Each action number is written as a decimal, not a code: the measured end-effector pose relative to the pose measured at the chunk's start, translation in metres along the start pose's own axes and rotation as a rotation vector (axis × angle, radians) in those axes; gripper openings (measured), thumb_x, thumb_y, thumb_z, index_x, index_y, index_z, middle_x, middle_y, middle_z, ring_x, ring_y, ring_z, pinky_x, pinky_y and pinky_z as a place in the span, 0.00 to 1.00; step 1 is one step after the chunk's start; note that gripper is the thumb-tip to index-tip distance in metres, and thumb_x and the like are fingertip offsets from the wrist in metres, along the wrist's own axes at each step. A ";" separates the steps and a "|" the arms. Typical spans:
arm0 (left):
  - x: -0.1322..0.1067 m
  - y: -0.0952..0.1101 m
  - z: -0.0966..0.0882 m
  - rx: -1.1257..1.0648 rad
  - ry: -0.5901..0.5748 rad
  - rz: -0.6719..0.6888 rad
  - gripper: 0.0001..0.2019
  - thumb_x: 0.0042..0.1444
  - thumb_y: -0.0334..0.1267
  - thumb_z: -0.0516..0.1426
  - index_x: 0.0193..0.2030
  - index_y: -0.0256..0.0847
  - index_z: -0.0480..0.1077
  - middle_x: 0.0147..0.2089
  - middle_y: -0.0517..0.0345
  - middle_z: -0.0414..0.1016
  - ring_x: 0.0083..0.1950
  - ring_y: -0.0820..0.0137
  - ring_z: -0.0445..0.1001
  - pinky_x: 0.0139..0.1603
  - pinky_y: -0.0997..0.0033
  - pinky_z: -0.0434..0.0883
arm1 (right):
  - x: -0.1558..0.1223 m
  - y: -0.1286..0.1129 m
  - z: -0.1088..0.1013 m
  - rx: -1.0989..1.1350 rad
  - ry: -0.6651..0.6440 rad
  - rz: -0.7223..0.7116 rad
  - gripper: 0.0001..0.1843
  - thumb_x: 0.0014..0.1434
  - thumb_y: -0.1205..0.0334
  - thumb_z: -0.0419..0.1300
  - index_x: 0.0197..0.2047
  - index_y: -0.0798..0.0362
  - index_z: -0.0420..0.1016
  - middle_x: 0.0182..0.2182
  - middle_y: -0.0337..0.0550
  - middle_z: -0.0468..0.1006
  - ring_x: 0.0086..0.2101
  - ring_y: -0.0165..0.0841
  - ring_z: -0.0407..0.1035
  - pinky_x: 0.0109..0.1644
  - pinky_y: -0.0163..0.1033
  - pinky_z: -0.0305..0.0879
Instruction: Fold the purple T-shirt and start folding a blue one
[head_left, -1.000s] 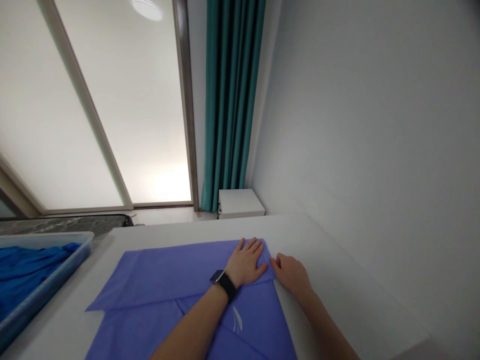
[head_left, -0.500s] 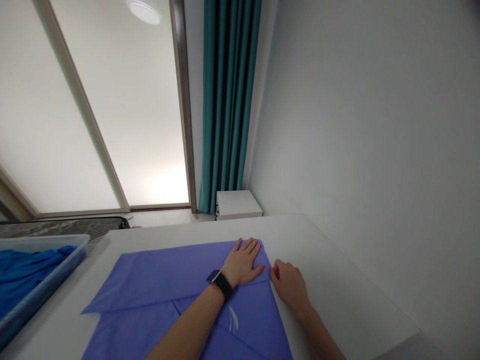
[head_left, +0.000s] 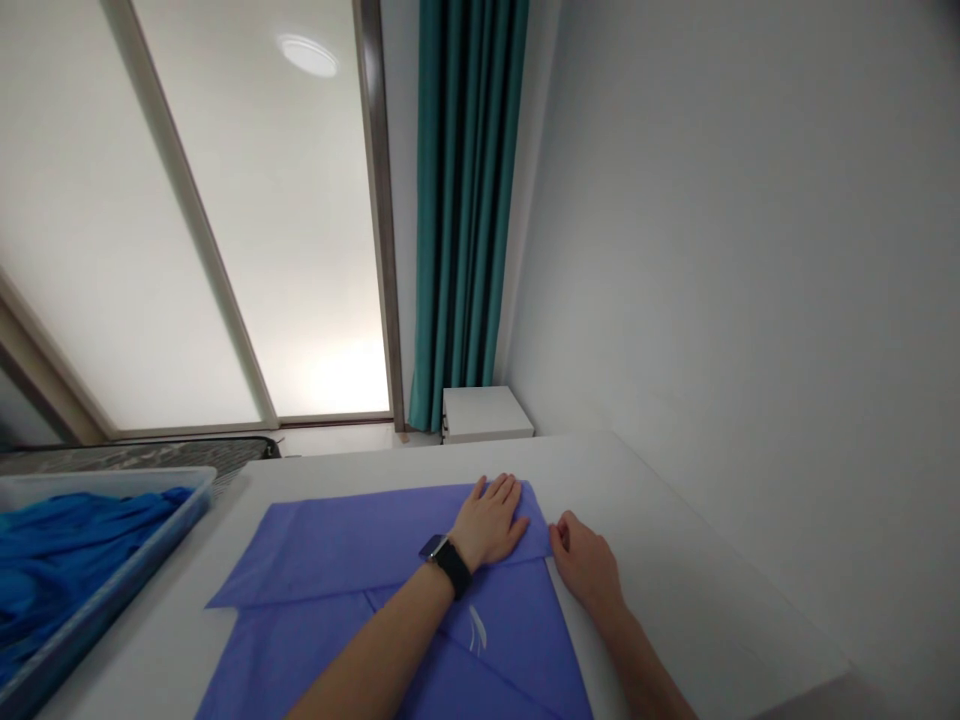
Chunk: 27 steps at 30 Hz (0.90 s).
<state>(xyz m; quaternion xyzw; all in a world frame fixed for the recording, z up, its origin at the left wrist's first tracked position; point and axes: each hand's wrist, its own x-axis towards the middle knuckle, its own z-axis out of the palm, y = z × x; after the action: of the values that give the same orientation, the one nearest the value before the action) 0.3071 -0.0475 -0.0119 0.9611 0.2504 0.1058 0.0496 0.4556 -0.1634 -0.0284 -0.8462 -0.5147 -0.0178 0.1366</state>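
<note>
A purple piece of clothing [head_left: 337, 545] lies flat, with its far part folded over in a wide band. A small white leaf-like mark [head_left: 478, 630] shows on its near part. My left hand [head_left: 489, 522], with a black watch [head_left: 446, 562] on the wrist, presses palm down on the folded band near its far right corner, fingers stretched out. Beside it, my right hand [head_left: 585, 562] is closed at the band's right edge, thumb and forefinger pinching the cloth there. The forearm covers part of the cloth's middle.
The cloth rests on a white table [head_left: 675, 560], whose right side runs along a grey wall [head_left: 735, 280]. At the left stands a plastic bin [head_left: 199, 495] with blue clothes [head_left: 90, 545] in it. Beyond the table are a white cabinet [head_left: 487, 412] and a green curtain [head_left: 469, 220].
My view has turned slightly left, so more of the bin shows. Both hands keep their places on the cloth, with the right one still at the band's edge.
</note>
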 end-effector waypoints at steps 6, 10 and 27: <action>-0.024 -0.014 -0.016 0.029 0.007 -0.061 0.27 0.68 0.47 0.42 0.70 0.37 0.54 0.72 0.46 0.55 0.73 0.61 0.51 0.72 0.50 0.48 | 0.006 -0.034 -0.010 0.013 0.086 -0.253 0.16 0.66 0.64 0.46 0.48 0.52 0.73 0.47 0.50 0.76 0.49 0.40 0.67 0.54 0.42 0.57; -0.050 -0.034 -0.021 0.057 -0.003 -0.117 0.27 0.67 0.43 0.42 0.70 0.38 0.54 0.72 0.47 0.54 0.73 0.61 0.50 0.72 0.50 0.48 | 0.014 -0.077 -0.006 0.045 0.003 -0.395 0.22 0.66 0.65 0.44 0.59 0.54 0.69 0.57 0.51 0.72 0.57 0.40 0.63 0.61 0.43 0.54; -0.185 -0.141 -0.048 0.089 -0.059 -0.393 0.29 0.69 0.51 0.41 0.72 0.39 0.52 0.74 0.48 0.49 0.74 0.63 0.47 0.72 0.54 0.46 | 0.035 -0.115 0.046 -0.011 -0.245 -0.468 0.34 0.68 0.45 0.41 0.72 0.53 0.51 0.71 0.49 0.48 0.69 0.41 0.40 0.70 0.55 0.34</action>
<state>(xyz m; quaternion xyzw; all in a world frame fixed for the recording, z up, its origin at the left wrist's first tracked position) 0.0718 -0.0138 -0.0190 0.8976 0.4361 0.0549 0.0338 0.3662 -0.0717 -0.0417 -0.7006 -0.7092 0.0506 0.0609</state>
